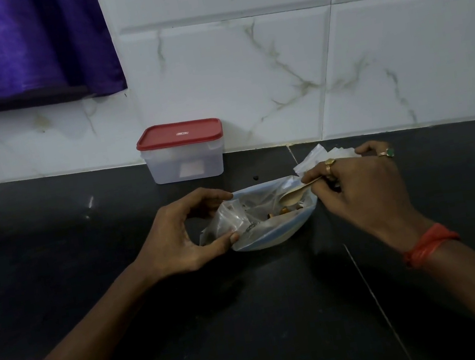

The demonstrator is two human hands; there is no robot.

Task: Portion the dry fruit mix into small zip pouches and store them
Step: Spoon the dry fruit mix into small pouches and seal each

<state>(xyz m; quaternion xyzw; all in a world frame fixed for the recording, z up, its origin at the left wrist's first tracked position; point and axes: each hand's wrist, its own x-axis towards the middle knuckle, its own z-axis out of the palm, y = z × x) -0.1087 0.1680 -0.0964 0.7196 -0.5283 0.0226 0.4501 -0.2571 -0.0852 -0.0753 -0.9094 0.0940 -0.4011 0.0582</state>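
The right hand (360, 190) pinches one spoon (291, 197), its handle running left to right and its scoop end pointing left. The left hand (176, 237) pinches one small pouch (230, 217) just left of the scoop. Both sit in the mouth of one big bag (271, 237) of dry fruit (282, 211), mid counter (253, 318). Spare pouches (316, 154), too bunched to count, lie behind the right hand. One red-lidded box (184, 160) stands at the back edge.

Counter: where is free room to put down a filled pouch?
Bare counter lies left of the red-lidded container and in front, between the forearms. Crowded: big bag between left hand with small pouch and right hand with spoon; spare pouches behind.
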